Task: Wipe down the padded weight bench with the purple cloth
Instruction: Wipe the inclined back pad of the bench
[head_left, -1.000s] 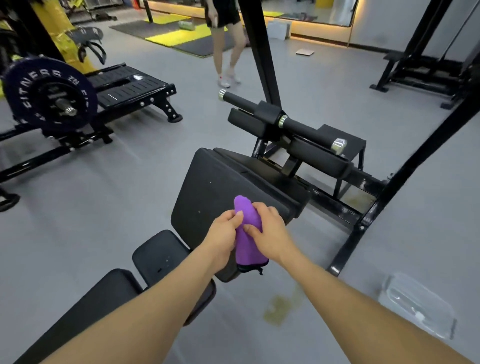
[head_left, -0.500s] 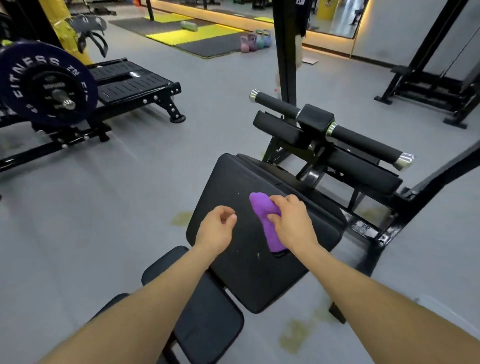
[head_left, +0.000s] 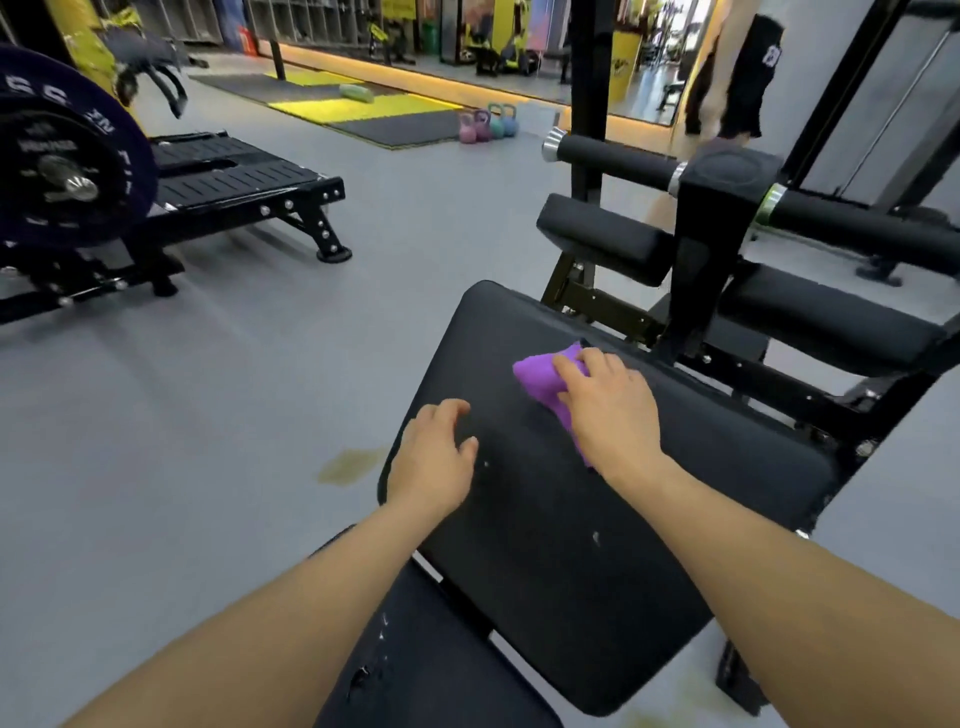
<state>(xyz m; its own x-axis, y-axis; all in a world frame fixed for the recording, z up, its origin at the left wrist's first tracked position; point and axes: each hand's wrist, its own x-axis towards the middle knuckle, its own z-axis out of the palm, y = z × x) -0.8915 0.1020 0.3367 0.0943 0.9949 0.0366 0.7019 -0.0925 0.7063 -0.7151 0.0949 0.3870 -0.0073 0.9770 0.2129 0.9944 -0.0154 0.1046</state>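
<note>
The right hand presses the bunched cloth flat onto the pad, near the pad's far edge, fingers curled over the fabric and gripping it. The left hand hovers at the pad's left edge, fingers loosely curled, holding nothing.

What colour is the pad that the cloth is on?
Black, in the head view: the bench pad.

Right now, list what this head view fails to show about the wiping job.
- Purple cloth: its near part is hidden under the right hand.
- Left hand: whether it touches the bench pad cannot be told.
- Lower pad: cut off by the bottom edge.
- Weight plate lettering: blurred and cropped at the left edge.
</note>
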